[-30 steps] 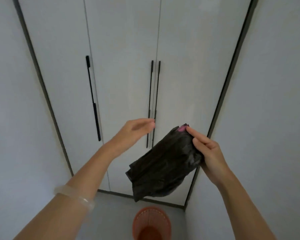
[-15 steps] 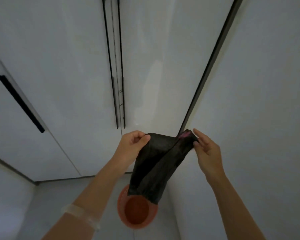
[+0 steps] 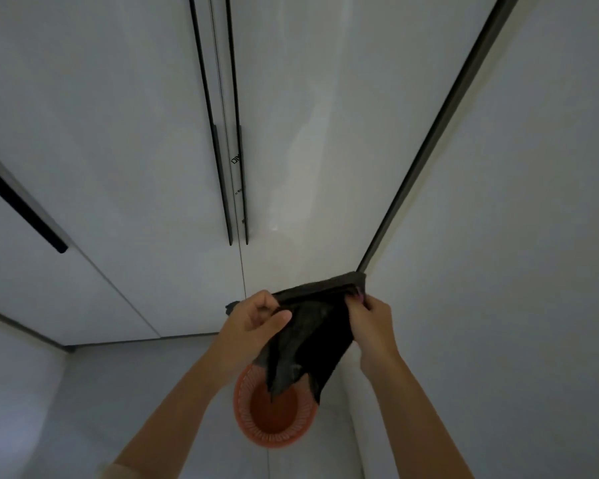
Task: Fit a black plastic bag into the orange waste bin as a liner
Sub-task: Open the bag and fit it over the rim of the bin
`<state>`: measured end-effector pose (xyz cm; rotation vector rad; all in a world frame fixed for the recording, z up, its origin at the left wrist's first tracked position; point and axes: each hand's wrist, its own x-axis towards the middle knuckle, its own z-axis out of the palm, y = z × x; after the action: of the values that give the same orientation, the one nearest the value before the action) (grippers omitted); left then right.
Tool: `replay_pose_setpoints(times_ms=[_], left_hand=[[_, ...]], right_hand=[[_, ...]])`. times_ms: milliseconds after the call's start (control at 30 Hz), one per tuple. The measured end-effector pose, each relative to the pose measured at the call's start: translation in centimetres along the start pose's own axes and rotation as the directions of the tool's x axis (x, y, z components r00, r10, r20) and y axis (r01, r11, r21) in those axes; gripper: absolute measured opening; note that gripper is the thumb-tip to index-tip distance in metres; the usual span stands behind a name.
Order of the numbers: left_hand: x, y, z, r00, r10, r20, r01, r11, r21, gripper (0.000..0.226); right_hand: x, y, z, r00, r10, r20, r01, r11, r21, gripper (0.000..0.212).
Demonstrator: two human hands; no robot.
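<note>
A crumpled black plastic bag (image 3: 308, 337) hangs between my two hands, its lower end dangling just above the orange waste bin (image 3: 246, 413). My left hand (image 3: 256, 318) pinches the bag's upper left edge. My right hand (image 3: 369, 319) grips its upper right corner, where a bit of pink shows. The bin is a round orange basket with a slotted wall, standing upright on the grey floor below my hands. The bag hides part of its far rim.
White wardrobe doors with long black handles (image 3: 227, 184) rise straight ahead. A plain white wall (image 3: 498, 271) stands close on the right, and another wall on the left. The bin sits near the corner of door and right wall on the grey floor (image 3: 135, 392).
My left hand reached over and took the bag's left edge. Both hands now hold it stretched above the bin, and my view has tilted down and closer to the bin.
</note>
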<state>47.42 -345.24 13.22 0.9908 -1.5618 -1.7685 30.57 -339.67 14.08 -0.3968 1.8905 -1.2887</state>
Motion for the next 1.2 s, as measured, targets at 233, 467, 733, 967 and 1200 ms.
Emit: replay_pose_setpoints(times_ms=[233, 467, 733, 967, 1200], left_hand=[[2.4, -3.6, -3.5, 0.889, -0.125, -0.439, 0.203, 0.970, 0.135, 0.009], [2.1, -1.6, 3.9, 0.926, -0.060, -0.374, 0.218, 0.892, 0.396, 0.016], [4.3, -3.7, 5.7, 0.844, -0.486, -0.228, 0.481, 0.873, -0.081, 0.032], [3.9, -6.2, 2.0, 0.849, -0.518, -0.102, 0.388, 0.743, -0.545, 0.026], [1.1, -10.8, -7.2, 0.729, -0.453, -0.513, 0.392, 0.891, -0.230, 0.022]], right_hand=[[3.0, -0.4, -4.2, 0.996, 0.073, 0.056, -0.070, 0.996, -0.061, 0.009], [2.6, 0.8, -2.4, 0.959, 0.083, 0.272, -0.114, 0.989, 0.098, 0.006], [1.4, 5.3, -0.3, 0.944, 0.191, 0.270, -0.212, 0.976, 0.051, 0.012], [3.8, 6.0, -2.5, 0.813, 0.352, 0.464, -0.538, 0.758, 0.368, 0.028], [7.2, 3.1, -7.8, 0.956, 0.203, 0.210, -0.290, 0.750, 0.594, 0.020]])
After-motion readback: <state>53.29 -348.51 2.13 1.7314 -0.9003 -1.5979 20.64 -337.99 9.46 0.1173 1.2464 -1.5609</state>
